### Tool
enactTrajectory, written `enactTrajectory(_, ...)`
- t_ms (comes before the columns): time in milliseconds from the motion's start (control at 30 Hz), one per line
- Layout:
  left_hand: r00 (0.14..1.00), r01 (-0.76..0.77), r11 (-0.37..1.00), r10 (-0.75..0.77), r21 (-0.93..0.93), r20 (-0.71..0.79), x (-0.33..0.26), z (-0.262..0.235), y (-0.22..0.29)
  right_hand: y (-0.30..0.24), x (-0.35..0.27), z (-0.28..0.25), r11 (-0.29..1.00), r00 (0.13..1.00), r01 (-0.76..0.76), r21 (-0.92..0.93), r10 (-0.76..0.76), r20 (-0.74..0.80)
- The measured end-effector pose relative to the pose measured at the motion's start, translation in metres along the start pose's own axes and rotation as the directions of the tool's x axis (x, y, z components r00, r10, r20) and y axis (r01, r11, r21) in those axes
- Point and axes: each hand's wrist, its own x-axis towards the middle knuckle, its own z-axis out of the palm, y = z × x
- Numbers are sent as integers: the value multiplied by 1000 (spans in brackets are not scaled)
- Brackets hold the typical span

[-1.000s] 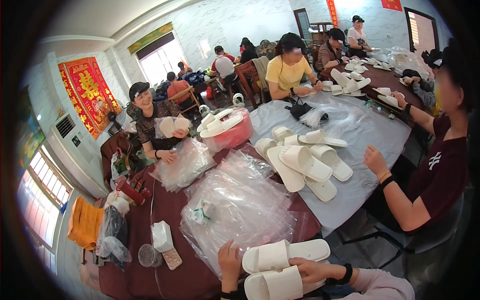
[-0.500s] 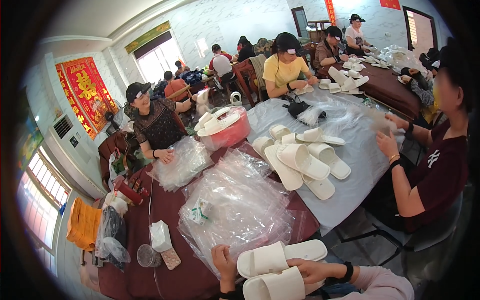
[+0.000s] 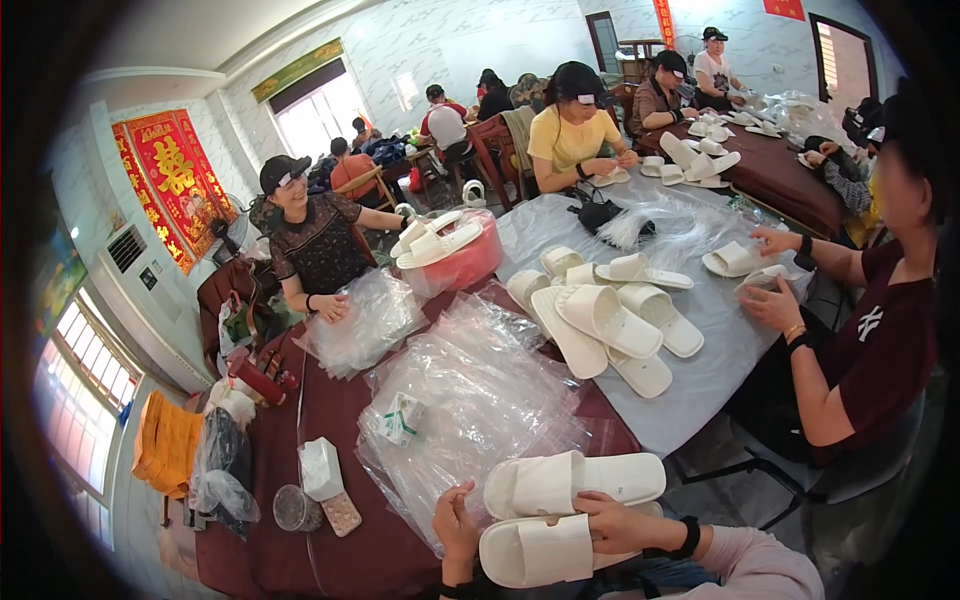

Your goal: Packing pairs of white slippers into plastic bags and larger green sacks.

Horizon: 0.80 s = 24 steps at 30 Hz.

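Note:
My right hand lies across two white slippers, gripping the near slipper with the far slipper just above it. My left hand touches the near slipper's toe end at the edge of a pile of clear plastic bags. Both slippers lie side by side at the table's near edge, toes to the left.
More white slippers lie heaped mid-table on a grey sheet. A red tub of slippers stands behind. A small box, a tissue pack and a cup sit on the left. Several people sit around the tables.
My view has swung a little to the left. The person on the right has lowered both hands onto slippers on the grey sheet. My hands stay on the pair.

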Motion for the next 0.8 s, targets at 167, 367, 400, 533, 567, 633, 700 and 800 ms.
enactTrajectory(167, 997, 74, 997, -74, 4, -10, -5, -1, -5, 3, 3, 1, 1000, 999, 14, -13, -13, 39)
enactTrajectory(367, 996, 44, 993, -52, 106, 79, -7, -2, -10, -2, 7, 6, 1000, 996, 5, -5, -4, 86)
enactTrajectory(400, 993, 34, 994, -45, 103, 108, -8, -2, -12, 1, 7, 8, 1000, 998, 11, -18, -9, 70)
enactTrajectory(533, 980, -75, 989, 50, 125, 191, -7, -6, -13, 2, 7, 6, 999, 998, 26, -31, -24, 64)
enactTrajectory(567, 981, -71, 989, 46, 127, 189, -6, -7, -13, 1, 7, 5, 999, 997, 27, -29, -25, 67)
enactTrajectory(633, 955, -187, 959, 126, 212, 270, -4, -10, -13, -1, 7, 5, 999, 996, 3, -42, 1, 86)
enactTrajectory(700, 941, -211, 951, 135, 227, 309, 0, -10, -17, 1, 7, 6, 998, 992, -5, -66, 13, 122)
enactTrajectory(800, 921, -266, 925, 160, 273, 356, 2, -8, -18, 2, 8, 9, 996, 993, 13, -92, -2, 122)
